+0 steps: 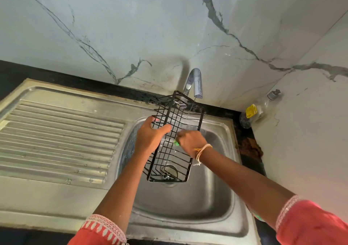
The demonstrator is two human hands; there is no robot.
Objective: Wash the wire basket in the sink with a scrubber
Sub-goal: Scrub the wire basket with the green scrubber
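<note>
A long black wire basket (183,110) is held tilted over the steel sink (218,197), its far end up near the tap (195,82). My left hand (150,135) grips the basket's left side wall. Inside the basket, my right hand (191,141) is closed on a green scrubber (176,143), of which only a small corner shows, pressed against the wires. A thin stream of water runs from the tap into the basket's far end.
A ribbed steel draining board (56,141) lies to the left of the bowl. A clear bottle with a yellow label (254,112) leans in the right corner, and a brown cloth (250,147) lies on the black counter beside the sink. Marble walls close in behind and right.
</note>
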